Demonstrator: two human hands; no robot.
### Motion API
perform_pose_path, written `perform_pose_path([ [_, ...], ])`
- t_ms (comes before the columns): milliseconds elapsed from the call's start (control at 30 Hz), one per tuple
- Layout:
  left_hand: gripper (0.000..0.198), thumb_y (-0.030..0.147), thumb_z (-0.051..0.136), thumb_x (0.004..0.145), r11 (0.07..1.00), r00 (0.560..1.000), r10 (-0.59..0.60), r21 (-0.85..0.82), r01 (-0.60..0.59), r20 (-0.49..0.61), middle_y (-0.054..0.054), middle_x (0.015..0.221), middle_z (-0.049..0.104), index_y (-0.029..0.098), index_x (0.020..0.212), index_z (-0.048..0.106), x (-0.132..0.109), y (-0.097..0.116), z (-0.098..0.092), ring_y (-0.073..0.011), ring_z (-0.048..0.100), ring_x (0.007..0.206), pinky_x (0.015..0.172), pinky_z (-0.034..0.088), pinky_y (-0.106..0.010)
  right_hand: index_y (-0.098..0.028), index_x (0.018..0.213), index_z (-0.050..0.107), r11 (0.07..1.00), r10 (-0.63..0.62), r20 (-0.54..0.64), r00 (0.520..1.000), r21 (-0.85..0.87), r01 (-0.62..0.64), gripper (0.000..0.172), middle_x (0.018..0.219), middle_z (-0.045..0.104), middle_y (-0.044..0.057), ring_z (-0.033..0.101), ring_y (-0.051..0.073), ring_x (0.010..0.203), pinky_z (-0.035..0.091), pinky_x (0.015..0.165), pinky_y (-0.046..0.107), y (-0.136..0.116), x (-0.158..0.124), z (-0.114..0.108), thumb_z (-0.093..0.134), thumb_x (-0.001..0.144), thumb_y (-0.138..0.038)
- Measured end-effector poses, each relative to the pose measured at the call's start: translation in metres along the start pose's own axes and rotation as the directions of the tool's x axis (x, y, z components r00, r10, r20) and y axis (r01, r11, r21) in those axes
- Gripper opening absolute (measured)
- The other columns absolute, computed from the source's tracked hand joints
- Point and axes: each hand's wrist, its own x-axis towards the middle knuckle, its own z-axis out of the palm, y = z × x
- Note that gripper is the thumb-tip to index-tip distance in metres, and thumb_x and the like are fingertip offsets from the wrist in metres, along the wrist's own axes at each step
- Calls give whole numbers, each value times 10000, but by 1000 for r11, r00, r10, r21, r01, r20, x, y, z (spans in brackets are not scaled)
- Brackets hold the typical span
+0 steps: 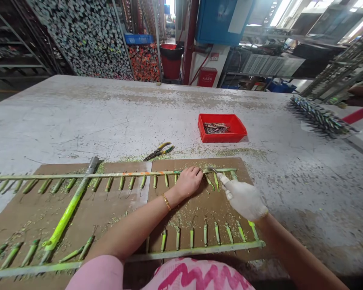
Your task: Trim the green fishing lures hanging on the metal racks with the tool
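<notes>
On the desk, under my hands: a green-painted bar (pixel 109 175) lies across two brown cardboard sheets (pixel 196 193), with a row of slim green-coated pieces on wire hooks (pixel 154 181) hanging below it; green shavings are scattered around them.

Left hand: my left hand (pixel 189 181) is curled over the bar, its fingers partly closed and touching it; a gold bangle (pixel 166 201) circles the wrist.

Right hand: my right hand (pixel 243 199), in a white glove, is half open, its fingertips (pixel 221 179) just beside a small metal tool (pixel 211 170) at the bar; I cannot tell whether they have hold of it.

Nearby: yellow-handled pliers (pixel 159 151) lie just above the cardboard; a red plastic tray (pixel 222 135) holds metal pieces, further up the desk.

Beyond the desk: a red bucket (pixel 171 60) and a blue crate (pixel 138 38) stand by the racks.

Writing: a red wall box (pixel 207 76) carries white characters, too small to read; orange marks on the bar show no legible writing.
</notes>
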Motion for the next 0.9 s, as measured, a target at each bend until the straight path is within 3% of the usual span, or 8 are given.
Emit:
perform_pose_path([
  [67, 103, 195, 550, 982, 1000, 1000, 6, -6, -6, -1, -103, 1052, 677, 164, 1016, 643, 0, 0, 1, -221, 632, 998, 833, 501, -335, -335, 1426, 585, 1000, 5, 9, 1000, -7, -4, 533, 740, 715, -2, 620, 170, 612, 340, 565, 292, 1, 0, 0, 526, 914, -198],
  [200, 114, 204, 537, 990, 1000, 1000, -6, 16, 6, 0, -102, 1069, 679, 166, 1026, 638, 0, 0, 1, -223, 631, 1005, 840, 499, -333, -258, 1420, 599, 996, 89, -183, 979, 25, -86, 462, 810, 734, 41, 643, 172, 687, 393, 638, 294, 2, -2, -3, 494, 971, -277],
  [367, 115, 212, 535, 992, 1000, 1000, 0, 23, 0, 19, -98, 1038, 675, 166, 1013, 639, 0, 1, -1, -220, 630, 984, 825, 498, -328, -328, 1426, 578, 1000, -22, 26, 999, -6, 23, 551, 728, 705, -10, 612, 161, 612, 338, 568, 289, 2, -1, 1, 525, 896, -185],
  [400, 113, 208, 538, 991, 1000, 1000, 3, 17, -3, 19, -98, 1029, 674, 164, 1011, 640, 0, 1, -1, -221, 630, 980, 821, 497, -330, -330, 1425, 577, 1000, -9, 16, 1000, 3, 9, 549, 735, 709, -11, 613, 160, 613, 341, 569, 287, 3, 0, 0, 524, 898, -186],
  [533, 122, 200, 530, 994, 1000, 1000, -6, 1, 6, 8, -102, 1024, 671, 161, 1019, 643, 0, 0, -1, -226, 629, 986, 823, 496, -339, -244, 1406, 609, 995, 99, -201, 975, 44, -92, 463, 776, 727, 42, 641, 174, 676, 402, 639, 287, 5, 0, -4, 499, 956, -251],
  [700, 117, 202, 537, 990, 1000, 1000, 7, -4, -7, 21, -101, 1023, 670, 159, 1013, 644, 1, 0, -1, -231, 632, 981, 815, 498, -341, -331, 1402, 602, 1000, 12, 39, 999, 15, -13, 509, 722, 717, -6, 622, 164, 593, 349, 554, 280, 8, 3, -6, 522, 916, -202],
  [833, 127, 191, 528, 991, 1000, 1000, -7, -10, 7, 22, -112, 1039, 670, 163, 1023, 648, 1, 1, -2, -233, 631, 995, 822, 500, -345, -269, 1429, 585, 989, 136, -158, 978, 72, -126, 468, 825, 750, 38, 659, 181, 692, 419, 648, 286, 13, 0, -12, 488, 971, -271],
  [900, 122, 190, 534, 989, 1000, 1000, -17, -10, 18, 20, -114, 1047, 669, 164, 1025, 647, 1, 1, -2, -232, 631, 1005, 829, 500, -343, -248, 1427, 588, 993, 109, -159, 981, 55, -102, 476, 824, 751, 48, 660, 184, 695, 419, 651, 291, 12, -1, -9, 499, 959, -259],
])
